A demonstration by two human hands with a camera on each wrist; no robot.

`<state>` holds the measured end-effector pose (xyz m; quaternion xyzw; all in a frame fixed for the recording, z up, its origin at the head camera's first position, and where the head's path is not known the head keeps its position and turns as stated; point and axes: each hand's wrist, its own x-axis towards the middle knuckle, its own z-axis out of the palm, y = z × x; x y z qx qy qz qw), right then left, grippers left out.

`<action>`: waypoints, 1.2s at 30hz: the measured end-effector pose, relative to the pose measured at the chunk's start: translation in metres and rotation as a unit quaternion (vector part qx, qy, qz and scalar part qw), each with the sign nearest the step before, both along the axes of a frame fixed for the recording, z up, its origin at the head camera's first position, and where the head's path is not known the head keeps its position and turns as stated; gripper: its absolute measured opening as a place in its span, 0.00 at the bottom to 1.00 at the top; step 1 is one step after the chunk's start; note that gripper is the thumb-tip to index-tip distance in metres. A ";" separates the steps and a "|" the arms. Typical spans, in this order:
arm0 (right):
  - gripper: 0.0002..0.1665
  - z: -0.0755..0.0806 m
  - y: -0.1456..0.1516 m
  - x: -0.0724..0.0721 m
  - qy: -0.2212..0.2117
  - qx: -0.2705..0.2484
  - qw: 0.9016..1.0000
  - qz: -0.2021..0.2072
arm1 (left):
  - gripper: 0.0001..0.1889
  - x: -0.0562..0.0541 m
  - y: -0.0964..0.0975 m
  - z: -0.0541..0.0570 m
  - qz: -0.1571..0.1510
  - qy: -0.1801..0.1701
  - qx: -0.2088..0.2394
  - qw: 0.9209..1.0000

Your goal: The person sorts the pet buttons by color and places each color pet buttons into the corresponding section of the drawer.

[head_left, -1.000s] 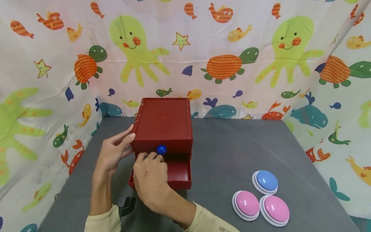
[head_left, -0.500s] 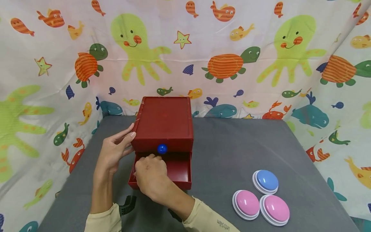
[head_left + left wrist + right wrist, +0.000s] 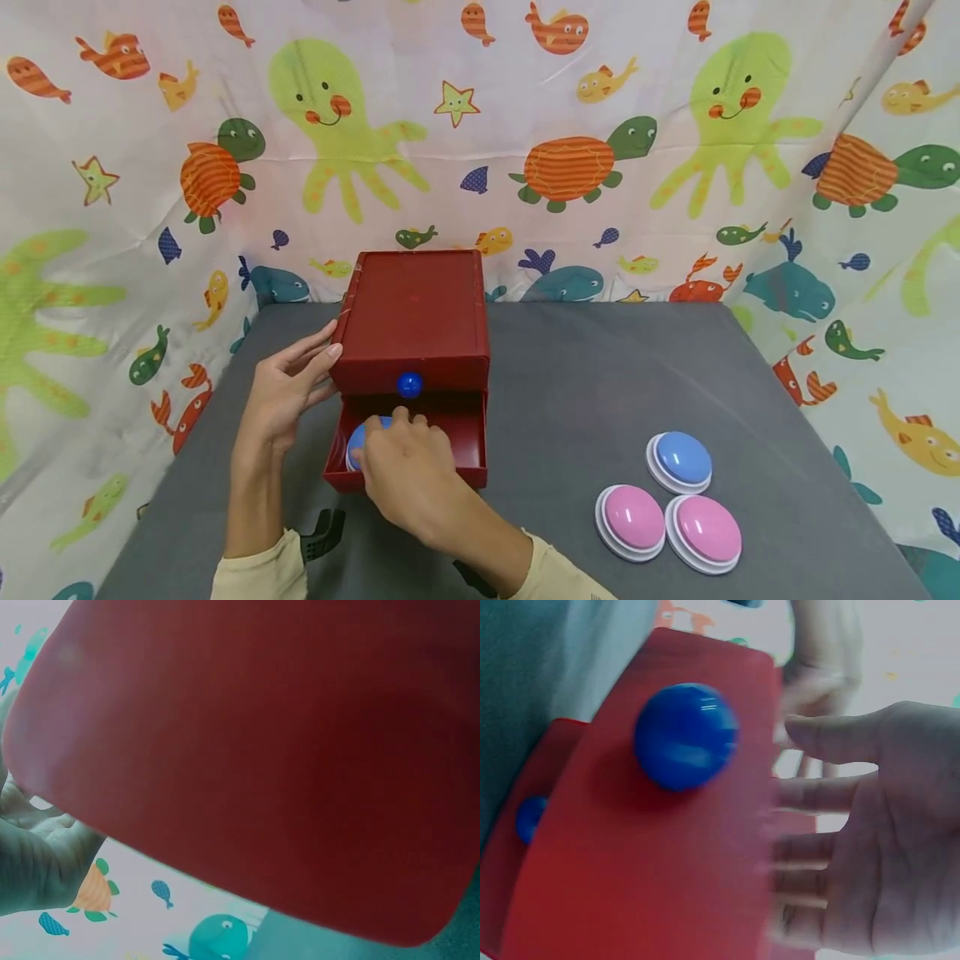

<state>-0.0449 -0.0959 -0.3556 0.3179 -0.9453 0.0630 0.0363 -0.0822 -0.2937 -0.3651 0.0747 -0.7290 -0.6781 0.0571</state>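
Note:
A red drawer box (image 3: 412, 304) stands on the grey table, its lower drawer (image 3: 467, 429) pulled out. Inside that drawer, at the left, lies a blue domed button (image 3: 363, 442) with a white rim, partly covered by my right hand (image 3: 412, 479). The right wrist view shows this hand's fingers straight and reaching behind the red drawer front, which bears a blue knob (image 3: 686, 735); nothing shows in its grasp. My left hand (image 3: 281, 396) rests against the box's left side, fingers extended, thumb at the upper edge. Another blue knob (image 3: 409, 384) is on the closed upper drawer.
To the right on the table sit another blue button (image 3: 682, 457) and two pink buttons, one nearer the box (image 3: 633, 517) and one beside it (image 3: 707, 528). A sea-animal curtain (image 3: 480, 92) hangs behind and along both sides.
My right hand has shifted right inside the drawer and its fingers have loosened, so the blue button there now shows. The left hand has kept its place on the box.

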 end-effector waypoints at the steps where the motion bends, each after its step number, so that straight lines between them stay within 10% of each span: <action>1: 0.22 0.002 0.004 0.003 -0.008 -0.005 1.000 -0.001 | 0.32 0.000 0.000 0.000 0.000 -0.001 -0.002 1.000; 16: 0.22 0.027 0.122 -0.004 -0.012 -0.097 0.990 -0.106 | 0.35 0.002 0.000 0.004 0.030 -0.024 -0.037 0.999; 23: 0.19 -0.002 0.210 -0.028 -0.006 -0.072 0.980 -0.185 | 0.34 0.002 0.007 0.001 0.019 -0.015 -0.090 0.996; 36: 0.41 -0.056 0.324 -0.069 -0.179 0.008 0.945 -0.274 | 0.32 0.002 0.012 -0.004 0.019 0.000 -0.096 0.995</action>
